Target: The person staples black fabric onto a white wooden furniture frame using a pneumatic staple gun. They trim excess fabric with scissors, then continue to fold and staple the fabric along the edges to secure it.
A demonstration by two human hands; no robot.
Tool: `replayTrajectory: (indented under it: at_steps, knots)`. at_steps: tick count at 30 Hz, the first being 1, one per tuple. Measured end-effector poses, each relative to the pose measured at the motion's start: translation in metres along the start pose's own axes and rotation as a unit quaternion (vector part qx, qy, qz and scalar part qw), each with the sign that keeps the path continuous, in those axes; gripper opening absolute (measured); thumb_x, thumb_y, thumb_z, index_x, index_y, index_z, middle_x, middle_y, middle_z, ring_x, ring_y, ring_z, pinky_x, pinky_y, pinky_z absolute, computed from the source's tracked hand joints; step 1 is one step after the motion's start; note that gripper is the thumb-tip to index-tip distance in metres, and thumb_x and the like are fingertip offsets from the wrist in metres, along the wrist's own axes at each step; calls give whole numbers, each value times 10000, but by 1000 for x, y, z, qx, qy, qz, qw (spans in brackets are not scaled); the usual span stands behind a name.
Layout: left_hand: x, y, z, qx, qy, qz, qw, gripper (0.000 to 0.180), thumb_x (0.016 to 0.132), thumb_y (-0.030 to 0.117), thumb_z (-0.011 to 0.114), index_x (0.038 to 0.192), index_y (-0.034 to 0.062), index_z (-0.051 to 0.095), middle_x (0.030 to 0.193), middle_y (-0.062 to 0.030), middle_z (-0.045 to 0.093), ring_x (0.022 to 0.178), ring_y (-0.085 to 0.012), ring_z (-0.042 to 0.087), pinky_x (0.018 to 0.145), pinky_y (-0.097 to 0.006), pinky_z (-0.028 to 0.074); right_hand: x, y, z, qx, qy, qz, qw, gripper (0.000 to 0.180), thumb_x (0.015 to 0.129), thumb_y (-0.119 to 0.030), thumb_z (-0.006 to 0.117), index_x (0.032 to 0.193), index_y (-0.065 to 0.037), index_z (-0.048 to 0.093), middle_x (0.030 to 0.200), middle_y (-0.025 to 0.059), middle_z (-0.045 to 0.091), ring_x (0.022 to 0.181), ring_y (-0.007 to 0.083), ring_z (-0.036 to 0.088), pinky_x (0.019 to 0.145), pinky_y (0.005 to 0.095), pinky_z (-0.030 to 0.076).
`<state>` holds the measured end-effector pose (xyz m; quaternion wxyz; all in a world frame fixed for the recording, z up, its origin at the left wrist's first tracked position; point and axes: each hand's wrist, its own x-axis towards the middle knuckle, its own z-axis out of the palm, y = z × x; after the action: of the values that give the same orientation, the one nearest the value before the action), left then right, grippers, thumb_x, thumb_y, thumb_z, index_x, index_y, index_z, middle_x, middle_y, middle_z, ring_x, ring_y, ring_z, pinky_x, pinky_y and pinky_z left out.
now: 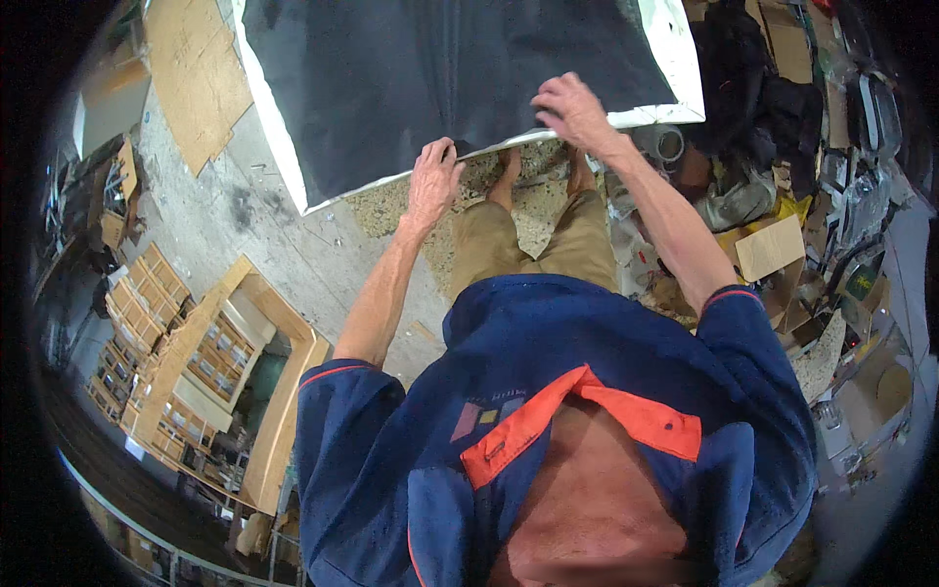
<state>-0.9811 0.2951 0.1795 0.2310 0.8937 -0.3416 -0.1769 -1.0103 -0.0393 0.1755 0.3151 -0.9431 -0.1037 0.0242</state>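
Observation:
A large black sheet [391, 88] with a white border lies flat in front of me, its near edge just beyond my knees. My left hand [433, 184] is at that near edge, left of the middle, with bent fingers closed over the rim. Farther right, my right hand [575, 112] is over the sheet close to the same edge. Its fingers are curled in and slightly blurred; whatever they may hold is hidden. The white border [675, 59] shows widest along the right side.
To the left stand a wooden frame [284, 391] and stacked slatted wooden pieces [147, 298]. Flat brown cardboard [196, 83] lies on the floor at the far left. Dark bags [787, 122], a cardboard piece [770, 248] and mixed scrap crowd the right side.

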Motion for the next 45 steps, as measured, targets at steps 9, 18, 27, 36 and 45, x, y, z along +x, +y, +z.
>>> replayTrajectory:
  at_steps: [9, 18, 27, 36, 45]
  knots:
    - [26, -19, 10, -101, 87, -44, 990, 235, 863, 78, 753, 1097, 84, 757, 875, -79, 616, 881, -290, 616, 769, -421, 505, 2, 18, 44, 110, -97, 30, 989, 206, 872, -238, 754, 1032, -111, 780, 1064, 46, 657, 1057, 282, 630, 903, 428, 536]
    - [32, -27, 26, -109, 132, -43, 984, 125, 847, 51, 758, 972, 50, 768, 967, -84, 671, 920, -288, 652, 807, -402, 532, 13, 12, 42, 97, -91, 22, 991, 126, 920, -137, 676, 975, -25, 698, 1011, 98, 648, 899, 333, 673, 789, 456, 546]
    - [35, -22, 32, -52, 170, -19, 984, 126, 849, -9, 688, 931, 64, 626, 987, -80, 654, 897, -303, 677, 743, -429, 568, 8, -6, 40, -56, -66, -28, 996, 121, 867, -59, 664, 967, -31, 603, 996, 124, 592, 769, 353, 674, 679, 454, 580]
    - [32, -20, 32, 23, 147, 2, 989, 189, 805, -12, 676, 963, 81, 632, 919, -82, 551, 848, -294, 633, 709, -417, 559, 1, -13, 53, -96, -35, -70, 992, 169, 796, -60, 661, 943, -70, 577, 1017, 85, 567, 872, 269, 681, 713, 411, 581]
    - [21, -13, 25, 41, 57, 47, 996, 494, 816, -19, 670, 1302, 69, 659, 1009, -125, 557, 956, -303, 576, 842, -419, 526, -1, -16, 51, -98, -61, -80, 990, 146, 796, -70, 668, 930, -39, 619, 1054, 111, 582, 916, 291, 682, 754, 434, 581]
